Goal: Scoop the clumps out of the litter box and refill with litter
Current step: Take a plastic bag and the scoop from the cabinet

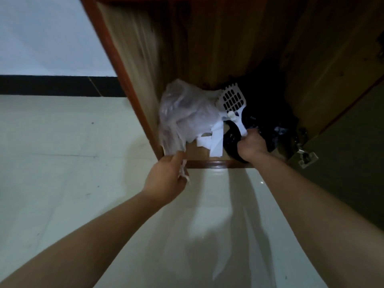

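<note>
While left hand [168, 179] pinches a translucent plastic bag [187, 113] in the wooden cabinet [207, 38], right hand [252, 145] grips the white litter scoop [232, 100] handle; bag contents unclear

Inside the open wooden cabinet [207, 48], the left hand [166, 179] pinches the lower corner of a translucent plastic bag [187, 113] at the shelf's front edge. Just beside it, the right hand [251, 144] grips the handle of a white slotted litter scoop [232, 99] that points into the dark back corner.
</note>
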